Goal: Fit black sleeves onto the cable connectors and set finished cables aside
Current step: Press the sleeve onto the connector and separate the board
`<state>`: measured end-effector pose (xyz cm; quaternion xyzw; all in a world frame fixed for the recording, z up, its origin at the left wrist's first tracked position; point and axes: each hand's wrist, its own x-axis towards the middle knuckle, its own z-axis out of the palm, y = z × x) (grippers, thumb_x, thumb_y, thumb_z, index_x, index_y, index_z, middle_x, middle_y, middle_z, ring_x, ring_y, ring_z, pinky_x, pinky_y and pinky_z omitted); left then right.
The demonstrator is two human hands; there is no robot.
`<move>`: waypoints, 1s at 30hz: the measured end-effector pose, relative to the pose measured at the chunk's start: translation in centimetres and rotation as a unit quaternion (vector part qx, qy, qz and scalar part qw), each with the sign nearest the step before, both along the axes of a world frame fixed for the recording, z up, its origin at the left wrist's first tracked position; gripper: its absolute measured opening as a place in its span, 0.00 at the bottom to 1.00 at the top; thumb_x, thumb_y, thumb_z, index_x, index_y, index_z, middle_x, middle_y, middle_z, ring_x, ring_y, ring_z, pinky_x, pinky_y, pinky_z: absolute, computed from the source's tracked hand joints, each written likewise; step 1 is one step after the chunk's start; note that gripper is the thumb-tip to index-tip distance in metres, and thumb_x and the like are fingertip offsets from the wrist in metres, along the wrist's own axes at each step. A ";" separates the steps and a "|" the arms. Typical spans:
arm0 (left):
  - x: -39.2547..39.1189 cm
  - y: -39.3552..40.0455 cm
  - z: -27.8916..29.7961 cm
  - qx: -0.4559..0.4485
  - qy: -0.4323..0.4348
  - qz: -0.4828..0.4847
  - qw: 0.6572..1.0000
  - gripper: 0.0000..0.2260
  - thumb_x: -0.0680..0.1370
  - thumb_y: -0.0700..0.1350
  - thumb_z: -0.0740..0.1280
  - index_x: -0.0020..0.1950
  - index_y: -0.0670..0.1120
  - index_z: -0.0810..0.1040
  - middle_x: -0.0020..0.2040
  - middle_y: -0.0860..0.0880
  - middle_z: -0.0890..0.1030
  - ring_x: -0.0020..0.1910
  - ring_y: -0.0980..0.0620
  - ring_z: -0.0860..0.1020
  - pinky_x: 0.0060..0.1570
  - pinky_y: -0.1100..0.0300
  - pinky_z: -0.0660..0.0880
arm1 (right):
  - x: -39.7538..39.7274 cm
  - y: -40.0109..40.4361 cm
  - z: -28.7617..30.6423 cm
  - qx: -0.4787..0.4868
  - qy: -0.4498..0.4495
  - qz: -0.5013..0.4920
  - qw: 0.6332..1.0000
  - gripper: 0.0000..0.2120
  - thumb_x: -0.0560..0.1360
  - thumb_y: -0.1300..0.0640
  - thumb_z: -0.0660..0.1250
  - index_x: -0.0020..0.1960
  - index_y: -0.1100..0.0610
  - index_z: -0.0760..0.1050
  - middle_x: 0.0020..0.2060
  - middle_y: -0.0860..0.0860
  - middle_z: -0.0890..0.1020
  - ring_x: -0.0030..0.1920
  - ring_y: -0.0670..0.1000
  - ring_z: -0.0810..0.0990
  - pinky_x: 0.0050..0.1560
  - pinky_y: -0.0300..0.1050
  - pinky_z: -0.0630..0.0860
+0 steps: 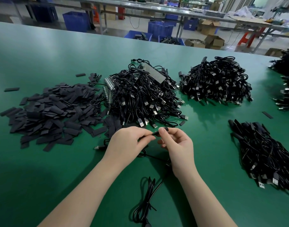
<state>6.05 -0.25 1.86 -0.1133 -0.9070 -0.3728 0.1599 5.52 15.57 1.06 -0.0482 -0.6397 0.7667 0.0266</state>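
Observation:
My left hand (129,141) pinches the end of a black cable (147,200) whose loops trail down the green table (42,169) toward me. My right hand (176,141) pinches a black sleeve (163,129) at that cable end, thumb and fingertips curled on it. The connector itself is hidden between my fingers. A heap of flat black sleeves (55,112) lies to the left. A pile of bare cables (143,95) sits just beyond my hands. A pile of sleeved cables (268,154) lies at the right.
A second cable heap (217,82) sits further back right, more cables (286,82) at the right edge. A loose USB plug (97,147) lies left of my left hand. Stray sleeves (267,115) dot the table. Blue crates (160,28) and benches stand beyond the far edge.

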 end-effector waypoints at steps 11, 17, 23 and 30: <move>-0.1 0.0 0.1 -0.018 0.018 0.009 1.000 0.07 0.77 0.51 0.70 0.53 0.54 0.85 0.46 0.58 0.84 0.47 0.61 0.79 0.45 0.74 0.71 | 0.0 -0.1 0.0 -0.003 0.019 -0.010 1.000 0.02 0.74 0.59 0.75 0.43 0.55 0.82 0.33 0.47 0.84 0.33 0.44 0.79 0.41 0.36 0.79; 0.0 -0.1 0.2 -0.031 0.046 0.003 0.998 0.06 0.77 0.50 0.70 0.51 0.52 0.85 0.45 0.57 0.85 0.45 0.59 0.80 0.46 0.70 0.73 | 0.0 -0.1 0.2 -0.002 0.019 -0.001 1.000 0.02 0.73 0.58 0.75 0.42 0.53 0.84 0.35 0.49 0.85 0.34 0.45 0.81 0.39 0.34 0.77; 0.3 0.1 0.0 -0.050 0.081 0.006 0.995 0.10 0.76 0.50 0.69 0.51 0.48 0.86 0.44 0.54 0.86 0.43 0.54 0.83 0.47 0.56 0.78 | 0.2 0.0 0.0 -0.006 0.020 0.014 1.000 0.01 0.74 0.59 0.74 0.44 0.55 0.83 0.36 0.51 0.86 0.35 0.46 0.82 0.40 0.35 0.78; 0.2 0.5 0.2 -0.004 0.062 -0.007 0.998 0.09 0.78 0.51 0.65 0.50 0.51 0.84 0.42 0.57 0.83 0.42 0.57 0.78 0.43 0.59 0.75 | -0.1 -0.1 0.0 -0.033 0.013 0.024 0.999 0.02 0.72 0.54 0.76 0.43 0.48 0.84 0.33 0.51 0.82 0.35 0.48 0.80 0.43 0.41 0.78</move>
